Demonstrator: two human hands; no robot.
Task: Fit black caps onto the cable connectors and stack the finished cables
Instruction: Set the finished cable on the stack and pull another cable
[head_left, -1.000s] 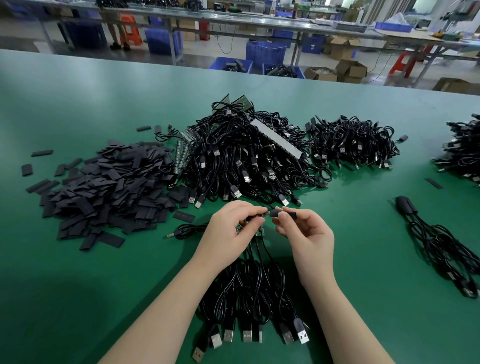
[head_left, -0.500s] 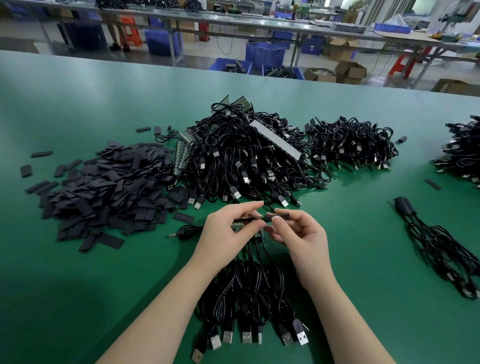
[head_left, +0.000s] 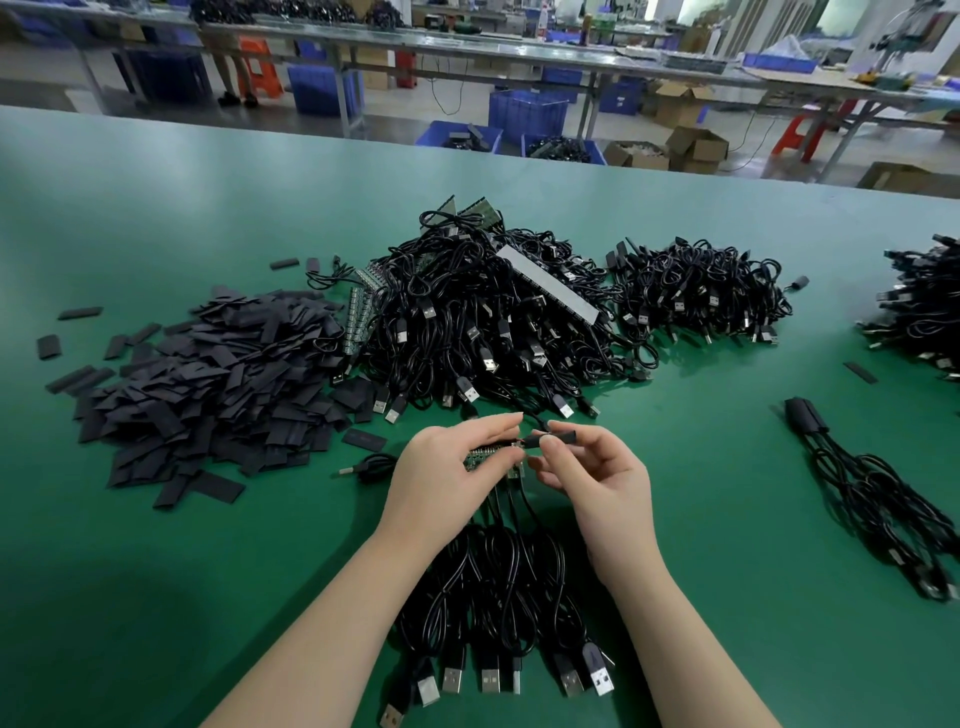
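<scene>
Connector boards: mostly covered by the left hand; their number cannot be told.
Black cap: its near end is hidden behind the right hand's fingertips.
Cable pile at the worktop's right edge: cut off by the frame.
Forearms: cut off at the bottom edge.

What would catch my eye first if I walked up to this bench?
Probably the two hands at the centre: the left hand holds a small green circuit strip while the right hand pinches a black cap beside it. Behind them sits a big tangle of black cables, with a heap of flat black caps to its left on the green table.
</scene>
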